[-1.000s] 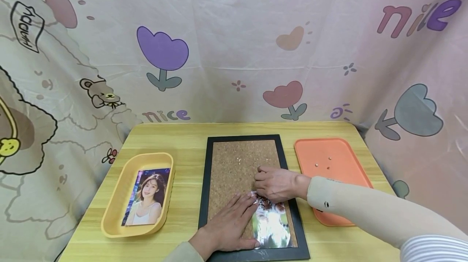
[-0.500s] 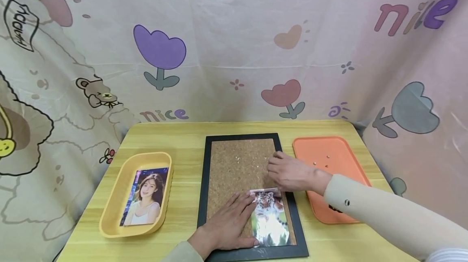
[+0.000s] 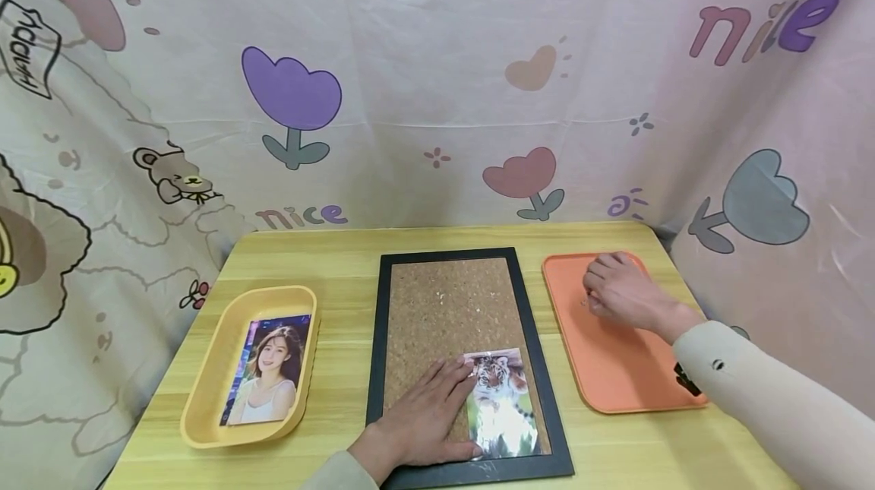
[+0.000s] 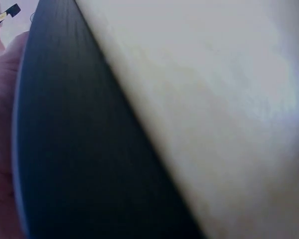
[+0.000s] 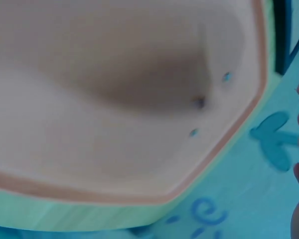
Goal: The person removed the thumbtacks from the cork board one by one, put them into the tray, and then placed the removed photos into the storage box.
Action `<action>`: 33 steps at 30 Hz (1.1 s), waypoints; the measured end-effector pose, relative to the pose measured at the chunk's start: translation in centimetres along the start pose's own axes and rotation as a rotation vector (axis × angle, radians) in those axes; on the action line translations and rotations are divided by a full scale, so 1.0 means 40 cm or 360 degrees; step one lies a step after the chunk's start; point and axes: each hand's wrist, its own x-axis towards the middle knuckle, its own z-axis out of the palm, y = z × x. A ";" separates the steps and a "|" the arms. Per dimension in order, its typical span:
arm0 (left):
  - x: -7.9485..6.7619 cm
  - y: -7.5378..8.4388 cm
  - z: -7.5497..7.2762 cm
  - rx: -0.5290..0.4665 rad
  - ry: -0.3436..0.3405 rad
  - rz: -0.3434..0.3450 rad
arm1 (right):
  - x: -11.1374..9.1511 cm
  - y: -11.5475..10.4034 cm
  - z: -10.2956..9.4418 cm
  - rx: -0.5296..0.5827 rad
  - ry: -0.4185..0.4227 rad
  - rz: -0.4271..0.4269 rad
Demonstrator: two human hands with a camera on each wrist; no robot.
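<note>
My left hand [image 3: 429,418] lies flat with spread fingers on a black-framed cork board [image 3: 447,315], fingertips over the left edge of a glossy tiger photo [image 3: 502,403]. In the left wrist view the black frame [image 4: 79,129] fills much of the picture beside the hand. Over the far part of an orange tray [image 3: 629,376] hovers my right hand [image 3: 625,291], its fingers loosely bent and nothing visible in them. Three small shiny tacks, among them a tack [image 5: 226,76] and another tack [image 5: 194,132], lie on the tray in the right wrist view.
A yellow basin [image 3: 200,406] stands on the left of the wooden table [image 3: 342,254], holding a portrait photo [image 3: 270,376]. Behind the table hangs a printed cloth [image 3: 410,80] with flowers and lettering.
My right hand has left the tiger photo's upper edge and moved right and away from me, over the orange tray. My left hand stays in place on the photo and board.
</note>
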 end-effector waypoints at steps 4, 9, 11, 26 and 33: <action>-0.001 0.001 -0.001 -0.0006 -0.0001 0.0000 | -0.045 0.027 0.015 -0.0019 -0.0032 0.0105; 0.000 0.003 -0.001 -0.0040 -0.0031 -0.0023 | -0.076 0.039 0.028 -0.0045 -0.0096 0.0165; 0.000 0.003 0.000 -0.0056 -0.0045 -0.0035 | -0.082 0.041 0.031 -0.0047 -0.0115 0.0175; 0.006 0.006 -0.018 -0.0049 -0.0082 -0.0041 | -0.092 0.020 0.038 -0.0046 -0.0068 0.0240; 0.007 0.017 -0.034 -0.0042 -0.0090 -0.0075 | -0.084 -0.036 0.050 0.0011 0.0026 0.0276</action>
